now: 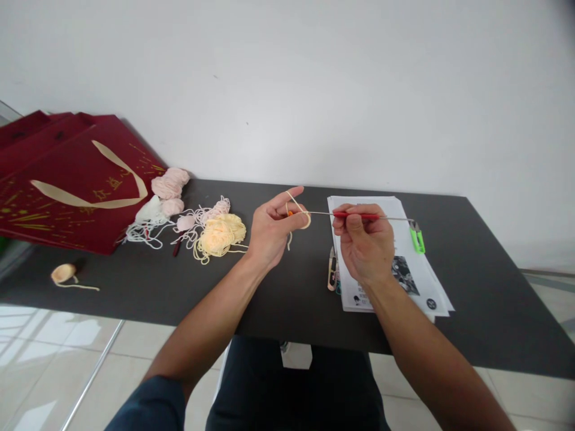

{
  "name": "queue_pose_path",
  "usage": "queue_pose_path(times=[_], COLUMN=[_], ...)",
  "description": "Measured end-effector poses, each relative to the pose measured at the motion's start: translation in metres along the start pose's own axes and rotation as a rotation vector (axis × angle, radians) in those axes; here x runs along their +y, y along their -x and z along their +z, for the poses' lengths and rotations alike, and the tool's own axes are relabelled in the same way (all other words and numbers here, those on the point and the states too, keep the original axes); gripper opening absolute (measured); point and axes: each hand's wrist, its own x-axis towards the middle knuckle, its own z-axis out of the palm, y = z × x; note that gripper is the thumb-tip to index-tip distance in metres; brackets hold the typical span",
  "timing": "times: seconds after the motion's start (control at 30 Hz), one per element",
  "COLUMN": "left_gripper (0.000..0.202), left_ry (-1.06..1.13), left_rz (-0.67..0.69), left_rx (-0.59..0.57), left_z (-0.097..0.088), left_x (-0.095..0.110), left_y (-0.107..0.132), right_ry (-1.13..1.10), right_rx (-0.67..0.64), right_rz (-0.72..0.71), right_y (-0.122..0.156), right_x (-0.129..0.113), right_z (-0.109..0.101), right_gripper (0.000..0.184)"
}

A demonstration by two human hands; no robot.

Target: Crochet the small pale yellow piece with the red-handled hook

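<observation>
My left hand (270, 232) is raised over the table, its thumb and fingers pinching a small loop of cream-yellow yarn (306, 222). A strand of it runs over the outstretched index finger, and a small orange piece shows between the fingers. My right hand (367, 246) grips the red handle of a crochet hook (371, 216), held level. The hook's thin metal shaft reaches left to the yarn loop; its other end sticks out to the right. A pale yellow yarn ball (222, 233) lies left of my left hand, its strand leading toward that wrist.
Papers (372, 299) lie under my right hand, with green thread snips (417, 239) and pale pink snips (331, 270) beside them. Pink yarn balls (168, 184) rest by dark red gift bags (85, 191) at left. A small cream crocheted piece (63, 273) sits near the front edge.
</observation>
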Motion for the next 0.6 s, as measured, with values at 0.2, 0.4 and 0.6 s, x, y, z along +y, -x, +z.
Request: queue_pose_path(times=[0.2, 0.4, 0.6], left_gripper=[0.051, 0.048, 0.046], left_ry=[-0.037, -0.049, -0.024], left_rz=[0.036, 0.018, -0.080], left_rx=[-0.011, -0.043, -0.107], left_z=[-0.0029, -0.0055, -0.0099], left_x=[0.0005, 0.0022, 0.0049], left_y=[-0.0005, -0.0012, -0.0030], right_ry=[0.086, 0.151, 0.156], right_rx=[-0.029, -0.057, -0.060], right_rz=[-0.121, -0.117, -0.065], right_y=[0.0027, 0.0041, 0.0049], right_x=[0.0014, -0.0026, -0.0045], right_z=[-0.0020, -0.0023, -0.0025], right_gripper=[0.007, 0.011, 0.019])
